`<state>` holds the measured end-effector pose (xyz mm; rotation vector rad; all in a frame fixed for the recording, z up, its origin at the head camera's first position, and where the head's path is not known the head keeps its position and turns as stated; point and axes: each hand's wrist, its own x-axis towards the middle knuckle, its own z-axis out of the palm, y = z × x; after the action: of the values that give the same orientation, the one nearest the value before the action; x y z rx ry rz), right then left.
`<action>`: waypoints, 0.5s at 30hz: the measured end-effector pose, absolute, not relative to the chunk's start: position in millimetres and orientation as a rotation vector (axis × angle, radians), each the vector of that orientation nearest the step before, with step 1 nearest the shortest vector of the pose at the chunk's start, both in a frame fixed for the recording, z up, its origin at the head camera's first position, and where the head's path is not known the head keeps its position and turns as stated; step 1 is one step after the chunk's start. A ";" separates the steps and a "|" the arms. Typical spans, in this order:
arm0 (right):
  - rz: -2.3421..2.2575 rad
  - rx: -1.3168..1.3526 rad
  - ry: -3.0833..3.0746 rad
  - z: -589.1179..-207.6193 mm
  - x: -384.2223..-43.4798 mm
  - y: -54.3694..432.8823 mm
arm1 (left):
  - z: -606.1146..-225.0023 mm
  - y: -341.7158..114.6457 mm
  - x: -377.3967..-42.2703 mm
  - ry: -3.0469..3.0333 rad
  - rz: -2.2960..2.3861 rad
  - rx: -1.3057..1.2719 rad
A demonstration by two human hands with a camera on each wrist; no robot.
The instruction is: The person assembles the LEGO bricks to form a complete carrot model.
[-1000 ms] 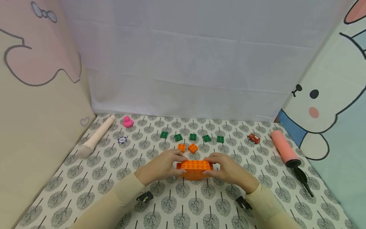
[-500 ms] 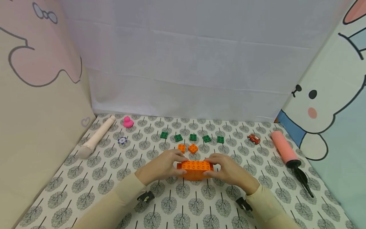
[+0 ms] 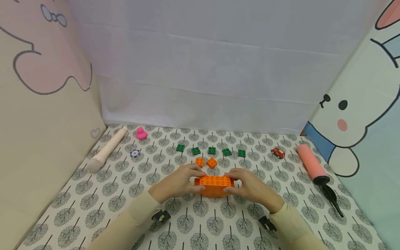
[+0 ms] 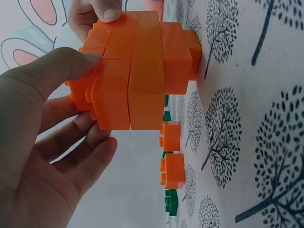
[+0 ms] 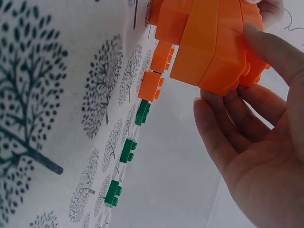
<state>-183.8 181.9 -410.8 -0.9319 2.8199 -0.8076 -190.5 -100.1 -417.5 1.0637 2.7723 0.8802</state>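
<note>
A stack of orange building bricks stands on the patterned cloth between both hands; its layers widen above a narrow base in the left wrist view. My left hand grips its left end near the top, thumb on the near face and fingers behind. At the other end my right hand pinches it the same way, its thumb against the upper bricks. Just beyond the stack lie two loose orange bricks, one square to it and one turned. Fingers hide parts of both stack ends.
A row of several green bricks lies farther back. At left are a pale club-shaped object, a pink rubber duck and a blue-white chip. A red toy car and a pink-and-black hand pump lie right.
Both hands keep their hold at the two ends of the orange brick stack. The head view has shifted very slightly; nothing on the table has visibly moved.
</note>
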 end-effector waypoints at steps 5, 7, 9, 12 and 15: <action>-0.835 -0.969 2.766 -409.5 -188.3 182.4 | -417.6 -101.0 -191.4 2.775 0.879 1.088; -0.859 -0.987 2.733 -408.0 -190.4 183.3 | -417.6 -100.6 -191.6 2.772 0.881 1.097; -0.882 -0.997 2.708 -404.7 -193.0 183.6 | -417.8 -100.2 -191.9 2.770 0.883 1.096; -0.914 -1.000 2.699 -398.7 -198.0 181.3 | -418.3 -99.9 -192.1 2.767 0.895 1.099; -0.916 -0.975 2.724 -392.8 -207.8 174.9 | -419.1 -100.2 -192.4 2.768 0.914 1.105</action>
<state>-207.8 174.9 -392.8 -0.9750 2.7240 -0.9165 -192.4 -100.2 -419.1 1.1055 2.7682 0.9137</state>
